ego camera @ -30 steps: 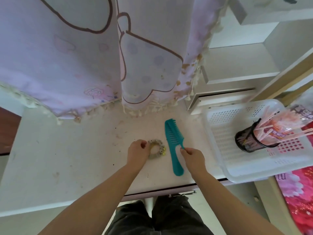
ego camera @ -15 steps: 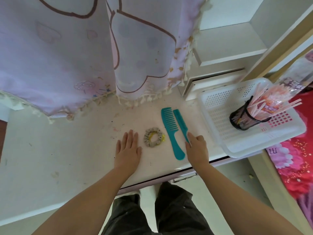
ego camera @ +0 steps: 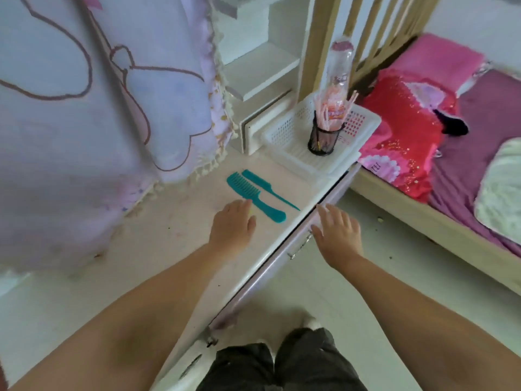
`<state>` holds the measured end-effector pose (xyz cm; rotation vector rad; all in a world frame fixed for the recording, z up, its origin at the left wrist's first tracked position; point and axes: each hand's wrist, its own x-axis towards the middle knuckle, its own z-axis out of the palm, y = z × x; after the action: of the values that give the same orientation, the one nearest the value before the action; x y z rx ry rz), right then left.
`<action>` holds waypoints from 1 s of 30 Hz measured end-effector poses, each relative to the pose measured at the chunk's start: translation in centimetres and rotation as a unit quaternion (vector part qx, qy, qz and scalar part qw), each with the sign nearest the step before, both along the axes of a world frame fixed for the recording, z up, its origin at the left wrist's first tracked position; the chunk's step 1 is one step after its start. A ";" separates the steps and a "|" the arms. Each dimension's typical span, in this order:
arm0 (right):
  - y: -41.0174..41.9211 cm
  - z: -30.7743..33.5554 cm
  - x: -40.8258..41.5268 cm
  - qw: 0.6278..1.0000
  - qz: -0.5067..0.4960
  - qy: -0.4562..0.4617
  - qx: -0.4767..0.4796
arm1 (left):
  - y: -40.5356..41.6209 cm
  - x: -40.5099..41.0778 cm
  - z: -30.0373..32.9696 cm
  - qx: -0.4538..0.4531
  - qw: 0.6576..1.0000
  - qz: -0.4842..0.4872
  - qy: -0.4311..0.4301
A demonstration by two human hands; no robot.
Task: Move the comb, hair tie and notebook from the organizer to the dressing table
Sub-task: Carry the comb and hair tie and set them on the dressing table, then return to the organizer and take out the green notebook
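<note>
dressing table (ego camera: 174, 249): white top, scuffed and speckled, front edge running diagonally through the view. a lilac cloth (ego camera: 98, 108) with a drawn outline hangs over its back part.

two teal combs lie flat on the table top, side by side and close together. wide-tooth comb (ego camera: 255, 199): thick handle toward the front edge. tail comb (ego camera: 266, 189): just beside it on the basket side, thin pointed tail toward the table edge.

left hand (ego camera: 232, 228): palm down over the table, fingers loosely spread, holding nothing visible. its fingertips reach the toothed end of the wide-tooth comb; contact cannot be told. hair tie: not clearly visible; only a trace of yellow shows at the left hand's edge, so its place cannot be told for sure.

right hand (ego camera: 337, 235): open, fingers spread, empty, off the table past the front edge, above the drawer front and its metal handle (ego camera: 298, 246).

white basket (ego camera: 287, 131): at the far end of the table, beside the bed (ego camera: 465, 165). it holds a black mesh cup (ego camera: 321, 141) with pink sticks in a clear wrapper. no notebook seen in view.
</note>
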<state>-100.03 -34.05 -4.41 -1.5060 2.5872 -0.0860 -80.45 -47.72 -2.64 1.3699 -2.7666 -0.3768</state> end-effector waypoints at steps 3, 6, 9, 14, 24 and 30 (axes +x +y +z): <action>6.0 1.0 -0.5 0.997 -0.080 -0.001 -0.017 | 3.6 -4.2 1.0 -0.028 0.991 -0.129 0.022; 14.0 1.7 -1.6 0.983 -0.182 0.002 -0.021 | 9.3 -9.5 1.5 -0.019 0.968 -0.247 0.047; 24.3 2.0 -1.9 0.958 -0.287 -0.001 -0.019 | 17.7 -14.6 1.7 -0.010 0.936 -0.351 0.037; 44.2 2.2 1.0 0.892 -0.451 0.008 -0.009 | 35.9 -20.3 2.1 -0.008 0.853 -0.521 0.037; 81.7 2.9 15.4 0.706 -0.706 0.032 0.038 | 75.0 -19.2 1.0 -0.001 0.685 -0.729 -0.002; 97.1 2.8 23.0 0.572 -0.819 0.025 0.037 | 95.3 -17.7 1.4 0.000 0.562 -0.827 0.008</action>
<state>-77.02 63.07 -1.65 1.3108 2.8194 -0.1005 -98.14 47.61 -1.23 -1.6251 -2.8704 -0.2805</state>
